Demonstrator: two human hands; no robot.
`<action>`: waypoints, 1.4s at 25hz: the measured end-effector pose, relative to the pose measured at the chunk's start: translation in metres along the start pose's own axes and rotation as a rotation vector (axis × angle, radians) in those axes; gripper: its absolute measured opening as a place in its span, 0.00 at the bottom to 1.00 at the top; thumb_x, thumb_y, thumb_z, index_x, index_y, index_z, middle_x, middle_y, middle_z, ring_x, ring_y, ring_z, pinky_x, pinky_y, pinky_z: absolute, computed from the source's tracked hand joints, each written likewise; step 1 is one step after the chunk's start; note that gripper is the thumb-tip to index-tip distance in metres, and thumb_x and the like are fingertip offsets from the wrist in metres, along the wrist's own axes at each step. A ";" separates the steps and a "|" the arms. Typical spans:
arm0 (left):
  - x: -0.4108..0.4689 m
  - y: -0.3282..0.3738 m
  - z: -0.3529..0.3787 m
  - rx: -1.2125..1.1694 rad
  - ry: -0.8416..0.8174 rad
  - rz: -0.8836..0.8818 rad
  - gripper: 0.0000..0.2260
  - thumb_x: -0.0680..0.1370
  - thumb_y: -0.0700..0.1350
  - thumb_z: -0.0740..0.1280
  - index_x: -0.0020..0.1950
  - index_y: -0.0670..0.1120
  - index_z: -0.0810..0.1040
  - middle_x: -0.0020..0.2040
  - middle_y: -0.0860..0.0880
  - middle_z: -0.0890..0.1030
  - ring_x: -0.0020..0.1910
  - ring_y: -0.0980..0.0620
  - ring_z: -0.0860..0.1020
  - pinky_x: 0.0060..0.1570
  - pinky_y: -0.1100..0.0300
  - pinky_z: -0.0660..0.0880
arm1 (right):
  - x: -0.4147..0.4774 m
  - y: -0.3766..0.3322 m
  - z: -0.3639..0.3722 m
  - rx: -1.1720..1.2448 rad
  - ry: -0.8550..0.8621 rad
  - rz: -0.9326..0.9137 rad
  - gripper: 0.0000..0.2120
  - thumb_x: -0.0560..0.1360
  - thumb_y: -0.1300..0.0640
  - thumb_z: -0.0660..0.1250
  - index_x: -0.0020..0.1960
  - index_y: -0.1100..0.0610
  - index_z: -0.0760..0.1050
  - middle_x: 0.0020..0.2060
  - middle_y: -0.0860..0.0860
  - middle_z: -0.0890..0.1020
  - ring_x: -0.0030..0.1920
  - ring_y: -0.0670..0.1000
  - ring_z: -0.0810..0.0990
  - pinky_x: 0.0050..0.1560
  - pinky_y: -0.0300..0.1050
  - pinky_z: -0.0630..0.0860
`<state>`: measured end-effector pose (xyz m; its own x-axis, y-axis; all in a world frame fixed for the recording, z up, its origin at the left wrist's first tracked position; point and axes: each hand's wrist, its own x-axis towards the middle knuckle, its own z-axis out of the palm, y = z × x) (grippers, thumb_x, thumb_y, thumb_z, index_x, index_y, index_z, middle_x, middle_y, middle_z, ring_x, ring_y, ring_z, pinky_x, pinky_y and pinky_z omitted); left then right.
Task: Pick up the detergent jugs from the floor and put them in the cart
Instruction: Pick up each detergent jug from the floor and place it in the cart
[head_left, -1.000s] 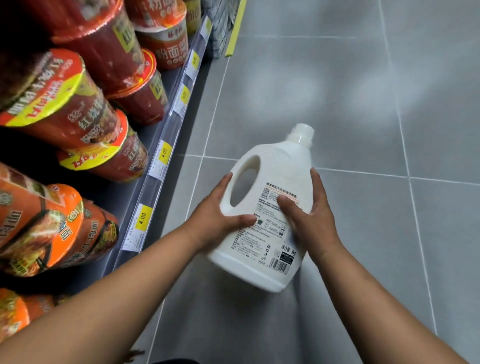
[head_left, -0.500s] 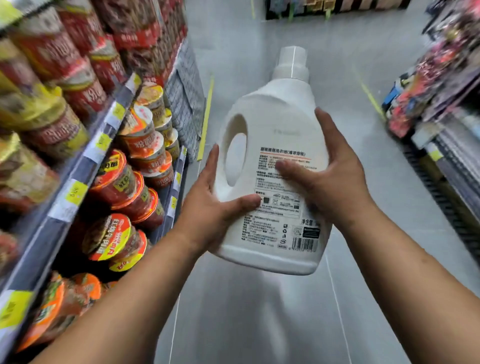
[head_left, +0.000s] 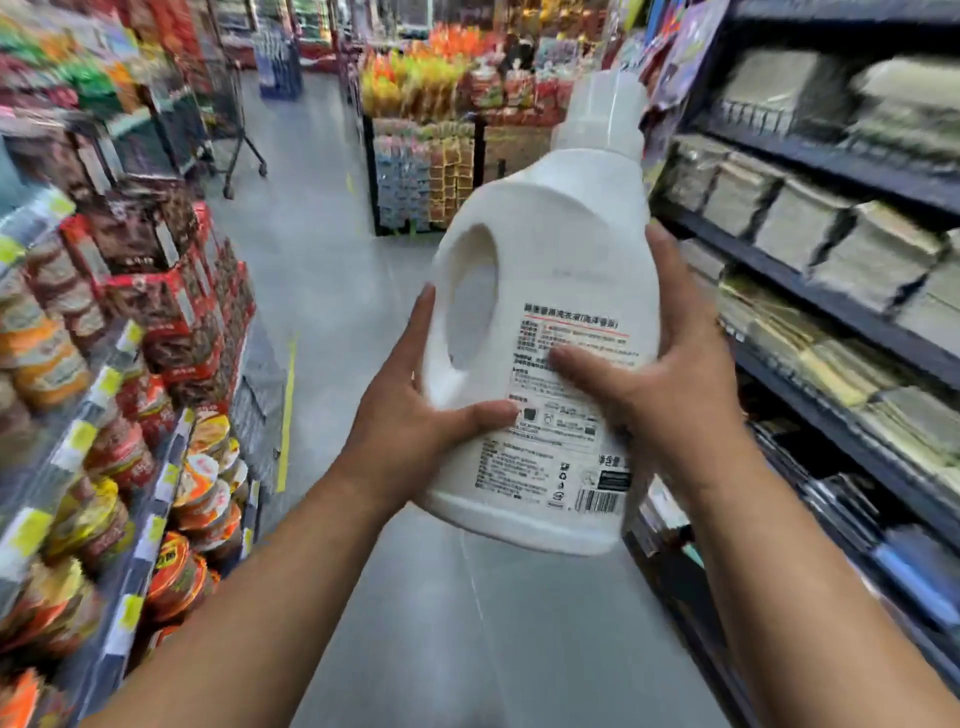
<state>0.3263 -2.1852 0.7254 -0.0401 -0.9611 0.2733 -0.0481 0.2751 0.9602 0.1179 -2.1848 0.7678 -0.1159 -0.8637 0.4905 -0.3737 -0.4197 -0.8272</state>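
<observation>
White detergent jug (head_left: 545, 291) held above the floor (head_left: 322, 291), cap tilted right; left hand (head_left: 415, 415) clamps its handle side, right hand (head_left: 670, 384) grips its label side, thumbs across the front.

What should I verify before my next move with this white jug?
1. Two-handed hold: left hand and right hand both grip the detergent jug, thumbs on its label: ok.
2. White cap on the neck: ok.
3. Jug attitude: nearly upright, slightly tilted: ok.
4. Aisle floor ahead: no obstacle seen: ok.
5. Cart location: cannot tell; a blurred dark wheeled frame stands far up the aisle, left side.
</observation>
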 end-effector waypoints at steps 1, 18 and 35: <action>0.001 0.029 0.011 -0.019 -0.040 0.047 0.48 0.54 0.57 0.82 0.65 0.79 0.60 0.69 0.64 0.74 0.67 0.59 0.75 0.67 0.51 0.73 | 0.001 -0.028 -0.024 -0.021 0.043 -0.033 0.52 0.53 0.42 0.82 0.73 0.37 0.61 0.69 0.51 0.71 0.65 0.46 0.75 0.66 0.53 0.73; -0.213 0.242 0.204 -0.465 -0.940 0.304 0.54 0.54 0.52 0.82 0.72 0.73 0.57 0.72 0.61 0.70 0.64 0.59 0.77 0.63 0.51 0.76 | -0.296 -0.290 -0.267 -0.535 0.790 -0.072 0.54 0.51 0.42 0.83 0.73 0.38 0.63 0.68 0.53 0.69 0.66 0.49 0.75 0.64 0.53 0.75; -0.725 0.392 0.418 -0.701 -1.725 0.264 0.54 0.53 0.50 0.83 0.70 0.75 0.56 0.65 0.63 0.78 0.58 0.63 0.80 0.59 0.60 0.77 | -0.779 -0.499 -0.444 -0.941 1.476 0.164 0.50 0.53 0.52 0.85 0.69 0.35 0.66 0.68 0.51 0.73 0.61 0.45 0.79 0.58 0.48 0.79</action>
<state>-0.0807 -1.3700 0.8798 -0.8269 0.2986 0.4765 0.4709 -0.0952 0.8770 -0.0143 -1.1787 0.9203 -0.6663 0.2992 0.6830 -0.5692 0.3876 -0.7251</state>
